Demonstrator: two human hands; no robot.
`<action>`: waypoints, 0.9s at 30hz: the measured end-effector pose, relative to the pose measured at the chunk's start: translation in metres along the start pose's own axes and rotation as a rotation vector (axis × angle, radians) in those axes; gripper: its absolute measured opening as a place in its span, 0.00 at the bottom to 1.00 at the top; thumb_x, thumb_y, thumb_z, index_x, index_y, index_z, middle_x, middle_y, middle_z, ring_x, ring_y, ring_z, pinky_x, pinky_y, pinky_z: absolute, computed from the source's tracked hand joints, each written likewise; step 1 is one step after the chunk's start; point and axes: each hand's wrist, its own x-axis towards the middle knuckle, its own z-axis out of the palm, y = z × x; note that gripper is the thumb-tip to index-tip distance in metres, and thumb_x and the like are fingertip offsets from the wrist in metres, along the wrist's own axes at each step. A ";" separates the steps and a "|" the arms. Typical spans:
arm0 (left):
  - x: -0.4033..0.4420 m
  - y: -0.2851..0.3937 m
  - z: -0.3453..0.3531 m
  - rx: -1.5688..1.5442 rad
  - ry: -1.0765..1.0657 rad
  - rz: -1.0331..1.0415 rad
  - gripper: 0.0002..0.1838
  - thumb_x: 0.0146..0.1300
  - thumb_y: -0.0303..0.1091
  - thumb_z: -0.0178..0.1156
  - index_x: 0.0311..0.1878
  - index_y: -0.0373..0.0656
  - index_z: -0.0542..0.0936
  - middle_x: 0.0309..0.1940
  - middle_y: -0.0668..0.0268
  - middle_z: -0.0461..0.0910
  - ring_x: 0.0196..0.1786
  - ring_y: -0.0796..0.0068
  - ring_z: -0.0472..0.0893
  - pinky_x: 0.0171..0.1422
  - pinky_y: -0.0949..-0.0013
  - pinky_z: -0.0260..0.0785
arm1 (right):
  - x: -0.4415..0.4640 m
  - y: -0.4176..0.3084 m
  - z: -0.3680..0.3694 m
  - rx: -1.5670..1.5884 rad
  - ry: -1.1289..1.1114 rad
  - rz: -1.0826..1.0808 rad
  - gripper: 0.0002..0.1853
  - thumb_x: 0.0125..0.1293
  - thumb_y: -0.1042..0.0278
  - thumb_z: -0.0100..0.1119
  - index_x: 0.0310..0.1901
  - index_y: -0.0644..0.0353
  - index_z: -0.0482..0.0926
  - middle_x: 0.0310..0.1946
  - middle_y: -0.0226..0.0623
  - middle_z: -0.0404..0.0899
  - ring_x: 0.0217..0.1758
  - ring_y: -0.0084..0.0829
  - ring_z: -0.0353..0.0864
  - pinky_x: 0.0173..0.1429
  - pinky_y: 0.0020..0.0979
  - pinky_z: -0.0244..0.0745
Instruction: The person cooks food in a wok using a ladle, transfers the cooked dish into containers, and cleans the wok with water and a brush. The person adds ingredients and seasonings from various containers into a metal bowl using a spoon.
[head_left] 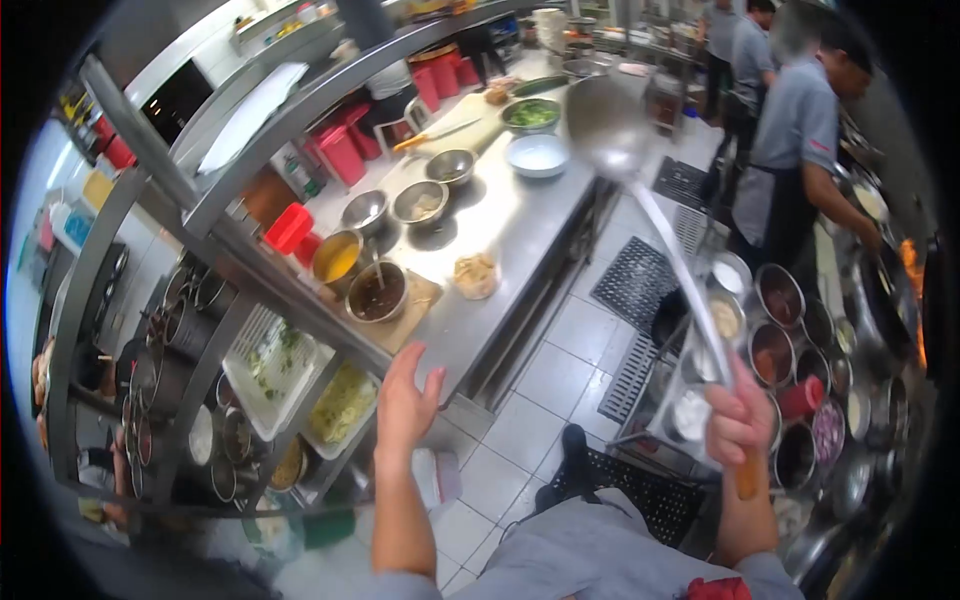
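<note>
Raised in front of me on the right, my right hand [740, 422] is closed round the handle of a large metal ladle [672, 240]. Its wooden end sticks out below my fist, and its round bowl is up near the top, slightly blurred. My left hand [408, 400] is held up with thumb and fingers apart, holding nothing, near the front edge of the steel counter [455, 350]. Beyond it on the counter are a bowl of dark sauce [378, 292] with a spoon, a pot of yellow liquid [338, 256] and a container of pale food [475, 275].
Several sauce pots [770, 352] and a red-lidded container [800, 398] stand at the right. Beyond, a co-worker [800, 140] works at a stove with flames [912, 290]. Metal shelving [240, 180] and trays of greens [275, 370] are at the left. Black mats lie on the tiled floor [565, 335].
</note>
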 end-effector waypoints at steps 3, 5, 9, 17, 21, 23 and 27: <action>0.020 0.008 -0.020 -0.049 0.130 -0.073 0.24 0.64 0.35 0.65 0.61 0.34 0.77 0.61 0.48 0.76 0.63 0.46 0.76 0.69 0.56 0.66 | 0.119 0.032 -0.006 -0.147 0.007 0.322 0.27 0.78 0.69 0.41 0.76 0.46 0.55 0.28 0.28 0.62 0.15 0.14 0.61 0.16 0.26 0.72; 0.036 -0.003 -0.028 -0.029 0.269 -0.133 0.25 0.64 0.34 0.65 0.62 0.33 0.75 0.61 0.47 0.75 0.63 0.45 0.75 0.70 0.55 0.66 | 0.193 0.055 -0.008 -0.325 0.012 0.491 0.26 0.76 0.70 0.45 0.73 0.48 0.57 0.28 0.28 0.63 0.16 0.15 0.61 0.15 0.24 0.70; 0.076 -0.040 -0.046 0.037 0.682 -0.272 0.30 0.66 0.33 0.64 0.68 0.33 0.67 0.60 0.42 0.74 0.65 0.44 0.72 0.70 0.55 0.65 | 0.336 0.122 -0.008 -0.855 -0.058 0.641 0.27 0.73 0.69 0.51 0.71 0.54 0.59 0.29 0.30 0.68 0.19 0.19 0.67 0.17 0.26 0.69; 0.145 -0.127 -0.028 0.002 0.859 -0.421 0.37 0.65 0.45 0.65 0.68 0.33 0.62 0.41 0.43 0.83 0.44 0.41 0.84 0.51 0.49 0.73 | 0.500 0.216 -0.016 -1.662 -0.302 0.621 0.25 0.68 0.71 0.53 0.65 0.62 0.63 0.30 0.36 0.75 0.24 0.24 0.75 0.25 0.31 0.74; 0.149 -0.145 -0.010 0.047 0.957 -0.459 0.29 0.66 0.44 0.65 0.60 0.34 0.66 0.41 0.43 0.83 0.44 0.40 0.83 0.49 0.49 0.73 | 0.529 0.218 -0.010 -1.726 -0.296 0.685 0.24 0.67 0.72 0.55 0.64 0.64 0.66 0.29 0.36 0.75 0.24 0.24 0.76 0.27 0.29 0.73; 0.150 -0.149 -0.005 0.009 1.005 -0.433 0.26 0.65 0.42 0.65 0.56 0.36 0.67 0.41 0.43 0.83 0.43 0.39 0.83 0.48 0.49 0.74 | 0.538 0.216 -0.001 -1.745 -0.309 0.746 0.24 0.67 0.71 0.54 0.64 0.65 0.66 0.30 0.35 0.75 0.24 0.24 0.76 0.25 0.29 0.72; 0.151 -0.152 0.000 0.053 1.067 -0.343 0.26 0.65 0.39 0.67 0.57 0.36 0.67 0.40 0.44 0.83 0.43 0.39 0.83 0.46 0.49 0.74 | 0.555 0.215 0.016 -1.659 -0.250 0.882 0.19 0.66 0.71 0.54 0.57 0.63 0.68 0.28 0.32 0.74 0.23 0.22 0.74 0.21 0.28 0.69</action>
